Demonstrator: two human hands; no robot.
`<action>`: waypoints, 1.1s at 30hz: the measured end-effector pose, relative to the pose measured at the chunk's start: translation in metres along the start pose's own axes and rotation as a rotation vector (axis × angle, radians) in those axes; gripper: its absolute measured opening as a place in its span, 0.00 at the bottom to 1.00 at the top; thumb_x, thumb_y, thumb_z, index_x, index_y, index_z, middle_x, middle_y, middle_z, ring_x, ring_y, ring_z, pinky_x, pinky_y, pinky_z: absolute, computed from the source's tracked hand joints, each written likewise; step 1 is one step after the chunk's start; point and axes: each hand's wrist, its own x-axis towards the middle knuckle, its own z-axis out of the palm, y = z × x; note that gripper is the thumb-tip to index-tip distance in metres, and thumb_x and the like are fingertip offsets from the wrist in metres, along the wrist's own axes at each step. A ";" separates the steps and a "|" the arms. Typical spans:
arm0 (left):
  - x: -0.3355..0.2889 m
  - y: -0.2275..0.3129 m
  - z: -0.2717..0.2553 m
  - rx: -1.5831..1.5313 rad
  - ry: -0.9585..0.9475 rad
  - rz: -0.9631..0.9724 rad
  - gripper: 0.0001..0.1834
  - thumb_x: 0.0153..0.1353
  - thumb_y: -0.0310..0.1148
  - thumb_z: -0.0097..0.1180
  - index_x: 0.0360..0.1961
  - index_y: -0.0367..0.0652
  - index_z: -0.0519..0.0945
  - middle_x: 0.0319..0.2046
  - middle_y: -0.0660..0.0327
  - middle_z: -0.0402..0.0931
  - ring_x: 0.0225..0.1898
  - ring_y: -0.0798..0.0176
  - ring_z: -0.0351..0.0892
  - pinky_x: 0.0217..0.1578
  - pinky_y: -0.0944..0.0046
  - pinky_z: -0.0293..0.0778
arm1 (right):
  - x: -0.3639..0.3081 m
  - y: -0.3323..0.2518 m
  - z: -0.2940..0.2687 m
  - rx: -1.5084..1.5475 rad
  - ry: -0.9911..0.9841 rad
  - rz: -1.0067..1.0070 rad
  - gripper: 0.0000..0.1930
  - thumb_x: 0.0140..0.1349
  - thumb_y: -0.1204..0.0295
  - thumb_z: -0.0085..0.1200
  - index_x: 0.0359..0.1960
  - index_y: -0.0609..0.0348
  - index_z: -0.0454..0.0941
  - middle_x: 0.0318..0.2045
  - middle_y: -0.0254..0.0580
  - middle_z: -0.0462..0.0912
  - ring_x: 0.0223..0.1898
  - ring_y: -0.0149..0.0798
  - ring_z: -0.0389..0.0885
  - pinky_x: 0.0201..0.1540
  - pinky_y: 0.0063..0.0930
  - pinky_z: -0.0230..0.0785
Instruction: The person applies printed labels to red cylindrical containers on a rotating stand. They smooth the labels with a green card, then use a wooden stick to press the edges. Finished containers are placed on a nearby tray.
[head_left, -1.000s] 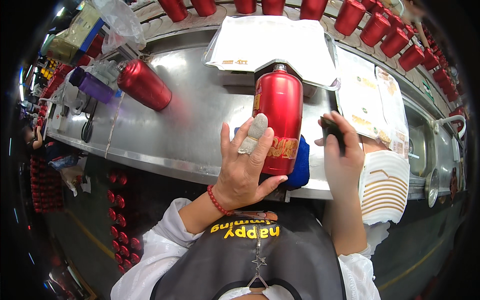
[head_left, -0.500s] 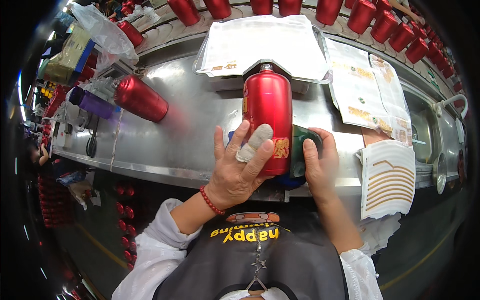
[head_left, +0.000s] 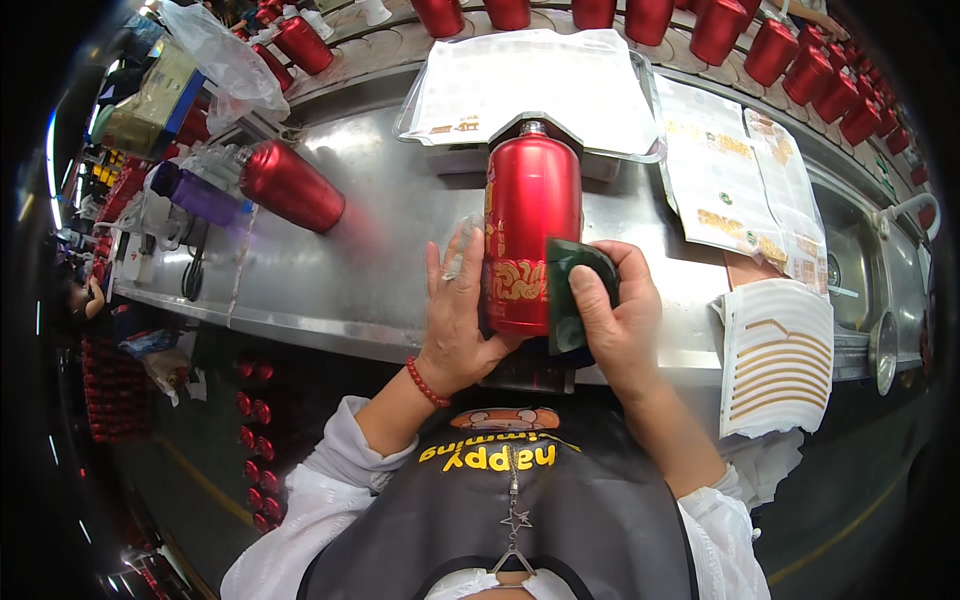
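Note:
A shiny red bottle (head_left: pixel 532 215) lies in front of me, its clear neck pointing away and resting in a dark notched holder (head_left: pixel 563 130). Gold decoration (head_left: pixel 520 281) runs across its near part. My left hand (head_left: pixel 458 325) is against the bottle's left side, fingers stretched out along it and the thumb by its base. One of those fingers wears a whitish cover (head_left: pixel 459 255). In my right hand (head_left: pixel 628 315) is a dark green flat scraper (head_left: pixel 568 298), pinched between thumb and fingers, its edge against the bottle's right side over the decoration.
A tray with white sheets (head_left: pixel 540 85) stands behind the holder. To the left lie another red bottle (head_left: pixel 292 186) and a purple bottle (head_left: pixel 200 195). Decal sheets (head_left: pixel 715 165) and a sheet with gold strips (head_left: pixel 778 355) are at right, by a sink (head_left: pixel 850 240). Red containers (head_left: pixel 720 30) line a conveyor.
The bottle has rolled, showing more gold decoration on top. My left hand has slid from its top to its left side. The scraper has moved left onto it. Conveyor containers have shifted right.

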 end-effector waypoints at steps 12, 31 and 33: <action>0.007 0.009 -0.016 0.155 -0.023 -0.039 0.59 0.52 0.58 0.70 0.75 0.36 0.56 0.62 0.48 0.73 0.74 0.40 0.53 0.70 0.29 0.33 | 0.017 -0.022 -0.034 -0.306 -0.354 -0.501 0.19 0.47 0.82 0.68 0.43 0.55 0.84 0.35 0.40 0.79 0.36 0.42 0.75 0.41 0.37 0.68; 0.004 0.002 -0.008 0.098 -0.018 -0.059 0.61 0.51 0.63 0.67 0.75 0.33 0.55 0.56 0.47 0.77 0.74 0.41 0.53 0.71 0.29 0.30 | 0.011 -0.038 -0.015 -0.416 -0.501 -0.729 0.24 0.40 0.82 0.68 0.44 0.57 0.83 0.35 0.40 0.78 0.35 0.44 0.75 0.37 0.38 0.67; 0.006 0.002 -0.014 0.169 -0.036 -0.017 0.62 0.51 0.63 0.68 0.75 0.33 0.54 0.55 0.47 0.78 0.74 0.41 0.53 0.71 0.29 0.29 | 0.013 -0.042 -0.017 -0.297 -0.564 -0.711 0.27 0.42 0.86 0.69 0.49 0.55 0.81 0.34 0.43 0.78 0.32 0.43 0.75 0.36 0.37 0.69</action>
